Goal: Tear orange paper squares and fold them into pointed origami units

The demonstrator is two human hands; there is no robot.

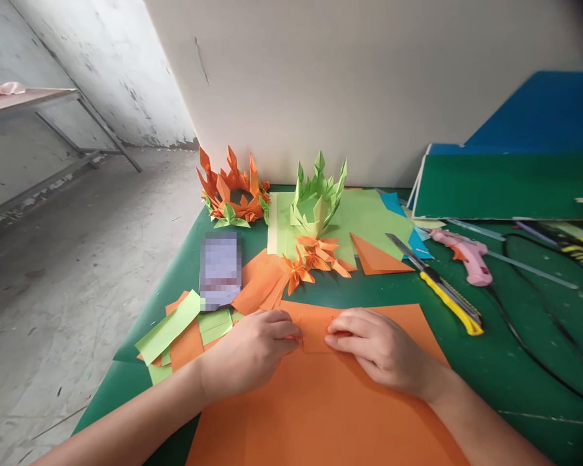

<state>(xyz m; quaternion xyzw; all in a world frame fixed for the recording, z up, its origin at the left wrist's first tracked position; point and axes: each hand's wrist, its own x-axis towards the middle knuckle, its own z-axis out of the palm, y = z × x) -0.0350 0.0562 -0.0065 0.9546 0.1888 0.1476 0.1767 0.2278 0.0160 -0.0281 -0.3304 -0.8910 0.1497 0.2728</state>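
Observation:
Between both hands is a small orange paper piece [315, 333], held over a large orange paper sheet [320, 414]. My left hand [257, 349] pinches its left side, fingers pressed together. On the opposite side, my right hand [374, 346] grips the piece between thumb and fingers. Because piece and sheet share one colour, the folds are hard to make out. Just beyond the hands lie several folded orange paper flowers [315, 255]. Behind them a light green paper crown [318, 200] stands upright, with an orange paper crown [230, 188] to its left.
A yellow utility knife [449, 301] and a pink glue gun [466, 255] with a black cord lie at the right. Green and orange paper strips [170, 330] pile up at the left beside a phone [220, 268]. A green board [510, 184] leans at the back right.

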